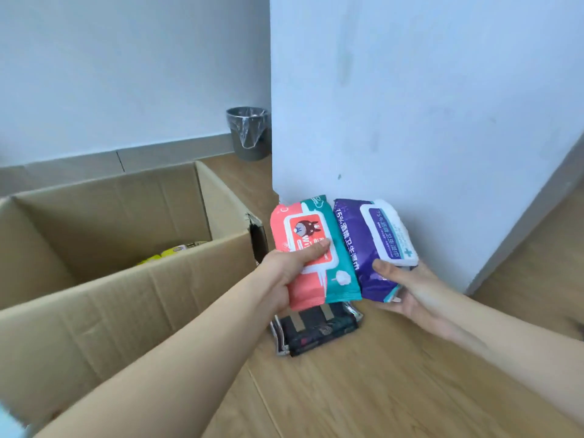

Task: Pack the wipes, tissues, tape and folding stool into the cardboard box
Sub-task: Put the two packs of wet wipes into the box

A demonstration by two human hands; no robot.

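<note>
Gripping one wipes pack apiece, both hands are raised above the wooden floor [363, 390], just right of the open cardboard box [126, 279]. Left hand [284, 273] clamps the coral-and-teal pack [311, 248], thumb over its white flap with a cartoon animal. Right hand [407, 289] holds the purple pack [369, 245] from below; it bears white lettering and a white flap. Two packs in all. One dark folded stool [316, 330] lies on the floor beneath them; something yellow [164, 256] shows inside the box
</note>
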